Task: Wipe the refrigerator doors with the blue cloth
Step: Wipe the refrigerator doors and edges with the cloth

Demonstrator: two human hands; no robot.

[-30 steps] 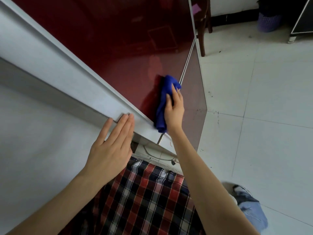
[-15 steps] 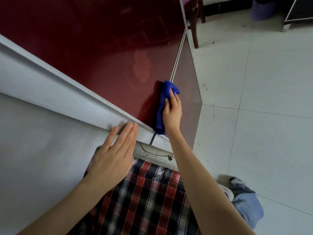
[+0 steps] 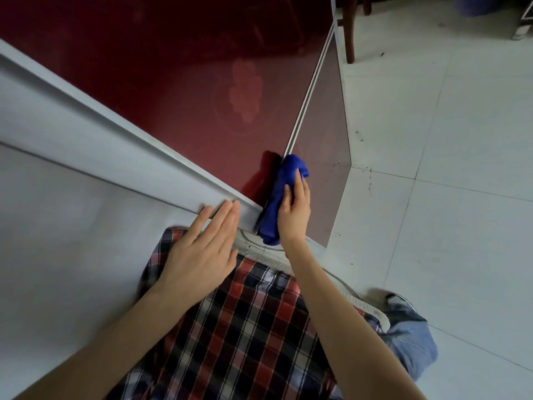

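Red gloss on the refrigerator door [image 3: 173, 82] shows every streak. A pale blotch sits at twelve o'clock from the blue cloth [image 3: 277, 203], and we cannot tell whether it is print or smear. The cloth is bunched at the door's lower corner, against the silver edge strip [image 3: 305, 93]. Our right hand [image 3: 294, 217] presses it to the panel with fingers laid along it, not clenched. Our left hand [image 3: 202, 255] lies flat, fingers straight and together, on the white frame [image 3: 86, 134] at nine o'clock of the cloth.

The risk, as we judge it, is that so tight a wad touches little of the panel and may slide off the edge, missing the corner. A thin cord [image 3: 251, 238] at six o'clock could snag the cloth's tail. A chair leg [image 3: 349, 33] stands at one o'clock on the tiled floor [image 3: 447, 168], well apart.
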